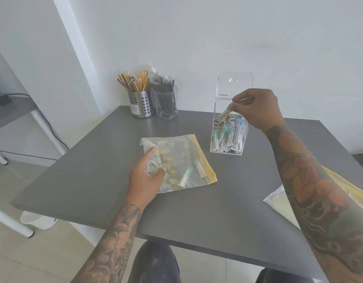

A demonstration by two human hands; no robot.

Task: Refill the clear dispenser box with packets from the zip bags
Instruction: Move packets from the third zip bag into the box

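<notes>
Knees: dark trouser legs [156, 262] at the bottom edge, tucked under the grey counter [99, 180].
Left hand: the left hand [144, 178] rests on the near zip bag [176, 162], fingers spread, thumb and forefinger pressing the plastic flat; it grips nothing.
Near zip bag: lies flat mid-counter, yellow seal strip on its right side, almost empty, with two green-tipped packets [191, 173] left inside.
Right hand: the right hand [256, 108] hangs over the box's open top, thumb and fingers closed narrowly on one held packet [224, 112], tilted end-down into the opening.
Dispenser box: the clear dispenser box [229, 127] stands upright at the far right of the counter, lid raised behind it, lower half holding upright blue and green packets.
Second bag: another zip bag [278, 201] lies at the right edge, partly hidden by the forearm.
Step, as judged: dropping one packet into the box.
Next move: likely let go so it lands among the others, then reach back for the last two.
Background: steel holder [139, 103] and clear cup [166, 103] of sticks by the wall.
</notes>
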